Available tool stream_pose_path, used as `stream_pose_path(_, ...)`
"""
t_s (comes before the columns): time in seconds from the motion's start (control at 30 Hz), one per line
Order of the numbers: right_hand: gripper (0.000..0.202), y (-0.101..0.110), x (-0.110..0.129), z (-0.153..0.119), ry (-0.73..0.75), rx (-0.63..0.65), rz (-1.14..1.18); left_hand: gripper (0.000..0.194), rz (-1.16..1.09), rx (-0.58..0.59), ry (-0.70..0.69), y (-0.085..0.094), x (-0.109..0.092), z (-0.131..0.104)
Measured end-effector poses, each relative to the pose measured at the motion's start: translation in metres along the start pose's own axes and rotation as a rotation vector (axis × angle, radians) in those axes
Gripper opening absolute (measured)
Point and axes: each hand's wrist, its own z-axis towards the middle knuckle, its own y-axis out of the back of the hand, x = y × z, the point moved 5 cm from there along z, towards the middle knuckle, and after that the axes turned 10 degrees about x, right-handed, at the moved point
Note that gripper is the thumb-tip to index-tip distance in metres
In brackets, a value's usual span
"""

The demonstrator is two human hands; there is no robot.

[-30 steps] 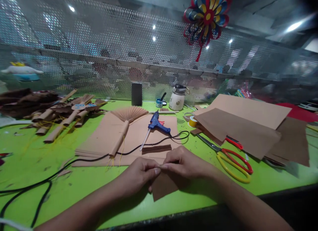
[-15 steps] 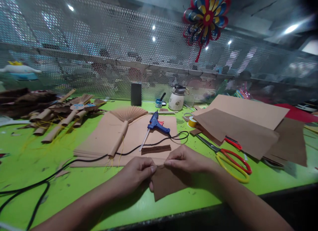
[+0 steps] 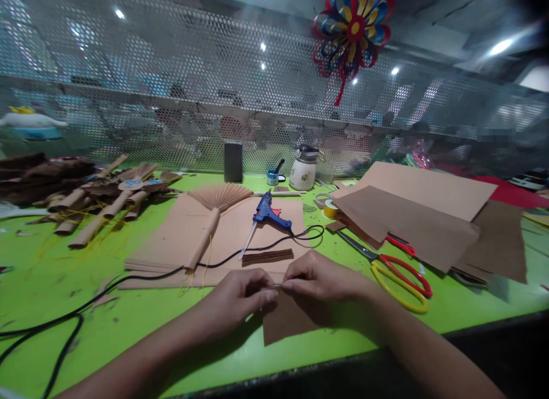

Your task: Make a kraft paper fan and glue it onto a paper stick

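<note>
A sheet of brown paper (image 3: 287, 322) hangs toward me from both hands, near the front edge of the green table. My left hand (image 3: 249, 296) pinches its top edge between thumb and fingers. Close beside it, my right hand (image 3: 315, 279) grips the same edge, where a narrow fold shows between the fingertips. Just beyond my hands lies a pleated brown paper strip (image 3: 268, 257) on a stack of tan paper (image 3: 171, 227). A blue glue gun (image 3: 270, 213) and a pleated paper fan with a rolled handle (image 3: 205, 239) rest on that stack.
Red and yellow-handled scissors (image 3: 403, 279) lie to the right, by large brown sheets (image 3: 412, 216). A black cable (image 3: 141, 278) crosses the table. Several paper fans (image 3: 115, 202) pile up at the left. A flask (image 3: 303, 169) and a dark box (image 3: 233, 162) stand at the back.
My left hand has slid slightly right along the paper's top edge, closer to my right hand. The view has shifted a little; everything on the table stays put.
</note>
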Motion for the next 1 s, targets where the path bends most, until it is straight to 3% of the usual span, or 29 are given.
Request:
stream_pose_path(0.2,0.027,-0.004,0.001,0.001,0.017,0.003,-0.005,0.028,0.128,-0.108,-0.008,0.004,0.0,0.0)
stream_pose_path(0.63,0.028,-0.01,-0.006,0.003,0.04,0.036,0.027,0.04,-0.043,0.044,0.081,-0.002,0.012,0.0)
stream_pose_path(1.0,0.036,-0.008,-0.01,0.003,0.007,0.051,0.143,0.044,-0.086,0.028,0.051,-0.001,0.007,0.0)
